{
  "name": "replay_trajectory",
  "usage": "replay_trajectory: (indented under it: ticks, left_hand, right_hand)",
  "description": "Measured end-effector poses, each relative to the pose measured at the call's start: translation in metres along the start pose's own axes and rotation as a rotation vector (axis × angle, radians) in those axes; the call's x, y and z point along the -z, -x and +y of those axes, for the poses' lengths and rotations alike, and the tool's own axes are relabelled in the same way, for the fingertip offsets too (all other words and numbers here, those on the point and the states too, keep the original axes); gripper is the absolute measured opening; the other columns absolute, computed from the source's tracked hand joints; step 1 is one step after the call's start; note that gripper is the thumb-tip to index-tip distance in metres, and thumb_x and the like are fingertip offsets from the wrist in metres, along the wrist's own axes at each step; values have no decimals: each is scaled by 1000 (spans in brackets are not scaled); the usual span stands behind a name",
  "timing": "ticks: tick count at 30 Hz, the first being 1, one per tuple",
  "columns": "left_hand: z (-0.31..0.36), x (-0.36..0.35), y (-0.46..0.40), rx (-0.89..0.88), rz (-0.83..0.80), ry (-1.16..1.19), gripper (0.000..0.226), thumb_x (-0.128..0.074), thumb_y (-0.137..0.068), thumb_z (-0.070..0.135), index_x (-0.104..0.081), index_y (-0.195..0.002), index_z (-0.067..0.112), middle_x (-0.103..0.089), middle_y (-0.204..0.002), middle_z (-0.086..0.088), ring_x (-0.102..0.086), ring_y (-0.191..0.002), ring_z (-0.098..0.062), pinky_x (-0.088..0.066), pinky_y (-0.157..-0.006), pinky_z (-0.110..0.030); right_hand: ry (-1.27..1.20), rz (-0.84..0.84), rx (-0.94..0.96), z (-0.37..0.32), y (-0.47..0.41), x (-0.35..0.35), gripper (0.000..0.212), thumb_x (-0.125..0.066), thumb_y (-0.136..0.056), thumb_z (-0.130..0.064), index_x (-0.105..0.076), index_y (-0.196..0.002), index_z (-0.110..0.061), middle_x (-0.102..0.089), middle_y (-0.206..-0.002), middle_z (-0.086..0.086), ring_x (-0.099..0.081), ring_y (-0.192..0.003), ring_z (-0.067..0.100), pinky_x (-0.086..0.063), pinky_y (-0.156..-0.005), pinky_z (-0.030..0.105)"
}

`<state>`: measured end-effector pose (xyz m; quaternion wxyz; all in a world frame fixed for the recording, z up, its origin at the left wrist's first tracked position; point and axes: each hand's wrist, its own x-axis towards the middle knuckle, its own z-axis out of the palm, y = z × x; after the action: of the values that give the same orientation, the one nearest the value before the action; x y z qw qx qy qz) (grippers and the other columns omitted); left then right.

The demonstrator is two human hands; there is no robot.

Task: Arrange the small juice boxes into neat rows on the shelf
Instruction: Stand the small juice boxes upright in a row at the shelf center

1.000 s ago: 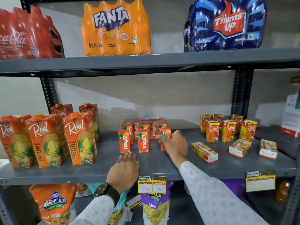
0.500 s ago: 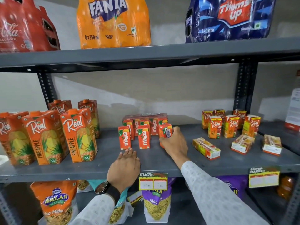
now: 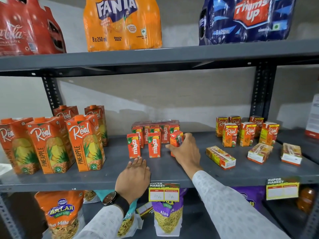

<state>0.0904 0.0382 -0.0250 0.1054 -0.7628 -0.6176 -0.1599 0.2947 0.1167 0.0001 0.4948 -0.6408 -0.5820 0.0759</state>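
Small orange Maaza juice boxes stand in the middle of the grey shelf (image 3: pixel 172 169). Two upright ones, a left box (image 3: pixel 133 146) and a middle box (image 3: pixel 154 145), form a front row, with more behind them under a wrapped pack (image 3: pixel 156 124). My right hand (image 3: pixel 185 151) grips a third Maaza box (image 3: pixel 176 139), tilted, just right of that row. My left hand (image 3: pixel 133 176) lies flat on the shelf in front of the left box, holding nothing. Small Real boxes (image 3: pixel 246 134) stand at the right. Three more lie flat: (image 3: pixel 221 157), (image 3: pixel 259 153), (image 3: pixel 291 154).
Large Real pineapple cartons (image 3: pixel 85 143) fill the shelf's left. Fanta (image 3: pixel 122 23), Coca-Cola (image 3: pixel 27 26) and Thums Up (image 3: pixel 246 19) packs sit on the shelf above. Snack bags (image 3: pixel 59 213) hang below. Price tags (image 3: pixel 164 192) are clipped to the shelf edge.
My right hand has lifted and tilted the third Maaza box beside the front row. My left hand stays flat on the shelf. The camera has moved a little closer.
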Motion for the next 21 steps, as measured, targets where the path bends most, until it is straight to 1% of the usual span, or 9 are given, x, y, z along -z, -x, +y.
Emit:
replay_trajectory:
  ticks: [4, 6, 8, 10, 12, 14, 15, 17, 21]
  left_hand:
    - [0, 1, 0, 4, -6, 14, 53, -22, -107, 33, -36, -152, 10, -35, -162, -10, -28, -152, -21, -19, -126, -35]
    - [0, 1, 0, 3, -4, 19, 53, -23, -107, 33, -36, -152, 10, -35, -162, -10, -28, -152, -21, -19, -126, -35]
    - [0, 0, 0, 1, -4, 13, 53, -22, -107, 33, -36, -152, 10, -35, -162, -11, -29, -152, -21, -19, -126, -35]
    - [0, 1, 1, 2, -5, 10, 53, -22, -107, 33, -36, -152, 10, -35, -162, -11, -29, -152, -21, -19, -126, -35]
    - [0, 1, 1, 5, -6, 2, 53, -23, -107, 33, -36, -152, 10, -35, -162, -11, -29, -152, -21, -19, -126, -35]
    - [0, 1, 0, -1, -8, -7, 53, -22, -107, 32, -36, -152, 9, -34, -163, -11, -28, -152, -22, -18, -126, -36]
    - [0, 0, 0, -3, -10, -7, 53, -22, -107, 32, -35, -152, 9, -34, -163, -12, -28, -152, -22, -18, -126, -36]
    - [0, 0, 0, -11, -6, -19, 53, -22, -107, 32, -34, -153, 9, -33, -163, -12, -28, -152, -22, -18, -126, -36]
    - [-1, 0, -1, -27, -39, -57, 53, -20, -107, 31, -31, -154, 8, -31, -164, -13, -25, -153, -24, -18, -127, -37]
  right_hand:
    - [-20, -17, 14, 2, -2, -1, 66, -80, -77, -58, -45, -124, -29, -65, -120, -3, -69, -104, 20, -57, -75, 37]
    - [-48, -24, 20, 3, -3, -1, 66, -81, -76, -54, -45, -126, -31, -64, -118, -6, -66, -103, 17, -57, -77, 38]
    - [-74, -20, 13, 4, -2, -1, 64, -82, -75, -53, -44, -123, -31, -60, -117, -6, -64, -100, 16, -57, -76, 38]
    - [-123, -19, -1, 5, -4, -2, 55, -82, -79, -50, -46, -118, -32, -63, -115, -6, -65, -98, 14, -56, -76, 35]
    - [-213, -37, -35, 8, -8, -2, 45, -79, -86, -45, -50, -117, -31, -68, -112, -6, -67, -96, 13, -55, -75, 31]
    - [-314, -68, -93, 12, -12, 0, 39, -75, -93, -37, -56, -125, -27, -71, -117, -2, -66, -96, 11, -53, -73, 26]
    - [-349, -87, -114, 13, -13, 1, 39, -73, -95, -32, -57, -130, -24, -71, -122, -1, -65, -96, 9, -51, -70, 22]
    - [-387, -130, -128, 15, -14, 2, 40, -71, -98, -27, -58, -136, -21, -71, -124, -2, -67, -100, 9, -46, -63, 15]
    - [-407, -202, -134, 12, -12, 8, 44, -67, -101, -25, -55, -143, -22, -69, -134, 2, -66, -108, 12, -48, -66, 15]
